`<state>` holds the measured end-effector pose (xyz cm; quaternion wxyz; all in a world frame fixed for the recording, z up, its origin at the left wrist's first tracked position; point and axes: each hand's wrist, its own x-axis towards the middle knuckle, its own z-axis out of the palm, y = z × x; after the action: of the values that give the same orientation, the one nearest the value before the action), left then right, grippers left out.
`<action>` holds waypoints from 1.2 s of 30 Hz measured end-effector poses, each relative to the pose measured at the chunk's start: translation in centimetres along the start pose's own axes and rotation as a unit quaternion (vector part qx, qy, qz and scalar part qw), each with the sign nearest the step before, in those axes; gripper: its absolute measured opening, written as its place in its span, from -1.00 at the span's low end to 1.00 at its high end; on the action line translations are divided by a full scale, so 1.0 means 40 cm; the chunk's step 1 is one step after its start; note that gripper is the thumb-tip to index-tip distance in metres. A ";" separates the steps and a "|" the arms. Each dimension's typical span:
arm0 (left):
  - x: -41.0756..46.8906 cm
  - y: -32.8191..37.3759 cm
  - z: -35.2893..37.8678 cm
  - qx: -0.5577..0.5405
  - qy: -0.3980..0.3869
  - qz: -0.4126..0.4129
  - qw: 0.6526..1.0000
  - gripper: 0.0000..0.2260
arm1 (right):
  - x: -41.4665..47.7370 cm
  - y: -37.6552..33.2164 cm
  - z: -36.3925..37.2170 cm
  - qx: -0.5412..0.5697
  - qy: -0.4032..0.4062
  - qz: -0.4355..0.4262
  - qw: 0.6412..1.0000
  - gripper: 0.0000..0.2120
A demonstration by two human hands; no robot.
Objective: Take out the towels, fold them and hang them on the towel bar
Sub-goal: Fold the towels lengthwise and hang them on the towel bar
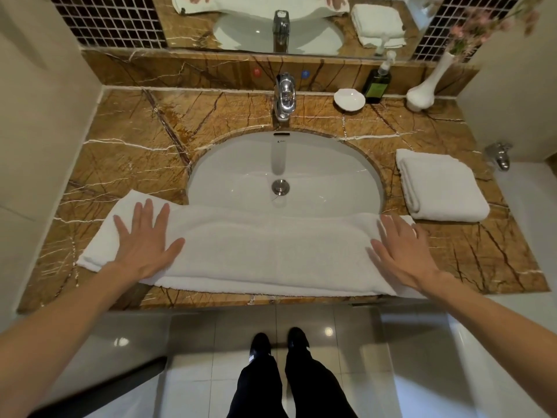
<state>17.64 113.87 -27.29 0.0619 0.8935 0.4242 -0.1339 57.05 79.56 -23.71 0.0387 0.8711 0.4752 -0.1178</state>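
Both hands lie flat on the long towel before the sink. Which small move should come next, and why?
Probably the left hand should grip its end of the long towel and carry it over to the right hand. The towel lies as a flat, long strip under open palms, while the folded towel on the counter is far shorter, so a fold across seems due.

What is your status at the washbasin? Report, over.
Both open: left hand and right hand flat on the long white towel. It lies folded lengthwise across the washbasin front edge. Another folded towel at right; nothing blocking.
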 end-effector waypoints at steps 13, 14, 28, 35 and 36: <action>0.174 0.244 -0.090 -0.021 -0.085 0.203 0.975 -0.57 | 0.254 -0.246 -0.025 0.075 -0.199 -0.062 0.975 -0.56; 0.171 0.246 -0.087 -0.035 -0.071 0.204 0.976 -0.60 | 0.256 -0.241 -0.016 0.074 -0.196 -0.063 0.976 -0.63; 0.205 0.235 -0.110 -0.096 -0.082 0.212 0.969 -0.72 | 0.223 -0.197 0.004 0.145 -0.035 -0.135 0.980 -0.87; 0.210 0.193 -0.120 -0.093 -0.084 0.209 0.970 -0.66 | 0.224 -0.163 -0.003 0.064 -0.065 -0.121 0.988 -0.78; 0.209 0.187 -0.120 -0.081 -0.065 0.197 0.975 -0.67 | 0.227 -0.147 -0.006 0.038 -0.074 -0.111 0.990 -0.79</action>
<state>29.39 116.39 -25.17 0.1862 0.9411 0.2440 -0.1420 56.88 90.23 -25.41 0.0270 0.8026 0.5601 -0.2032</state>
